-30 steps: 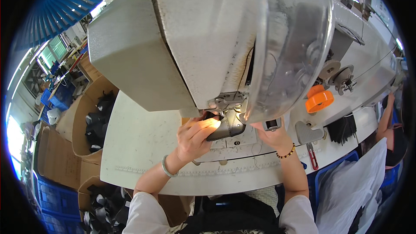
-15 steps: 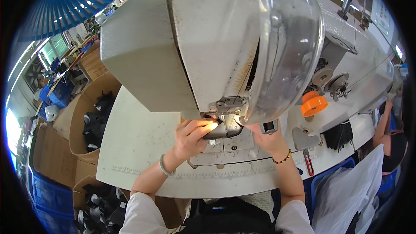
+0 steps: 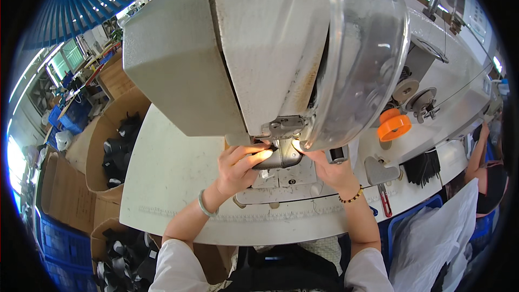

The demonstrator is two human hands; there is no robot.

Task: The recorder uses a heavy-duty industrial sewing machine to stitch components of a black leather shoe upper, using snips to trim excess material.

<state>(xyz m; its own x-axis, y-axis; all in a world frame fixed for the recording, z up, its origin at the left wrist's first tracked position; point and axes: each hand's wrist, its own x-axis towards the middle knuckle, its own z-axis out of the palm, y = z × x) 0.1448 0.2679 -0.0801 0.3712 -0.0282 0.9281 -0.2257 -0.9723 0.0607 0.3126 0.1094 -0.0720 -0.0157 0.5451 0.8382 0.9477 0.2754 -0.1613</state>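
A dark grey curved piece, looking like a shoe upper (image 3: 287, 157), lies under the needle area of a large pale sewing machine (image 3: 270, 38). My left hand (image 3: 235, 167) is closed on its left end, with thumb and forefinger pinched near the presser foot. At the piece's right edge are the fingertips of my right hand (image 3: 334, 173), bent in and partly hidden by the clear guard (image 3: 359, 70) and a dark metal knob (image 3: 337, 155). A small lamp glow lights the fingertips on both sides.
Cardboard boxes of dark shoe pieces (image 3: 116, 162) stand on the left. To the right on the table are an orange spool (image 3: 393, 125), a grey pad (image 3: 380, 171), red-handled snips (image 3: 385, 200) and black strips (image 3: 421, 168). Another person's arm (image 3: 477, 154) shows at far right.
The grey shoe upper has turned slightly, and its lower edge sits a little higher in view. Both hands stay on it with small finger shifts. The view has moved slightly.
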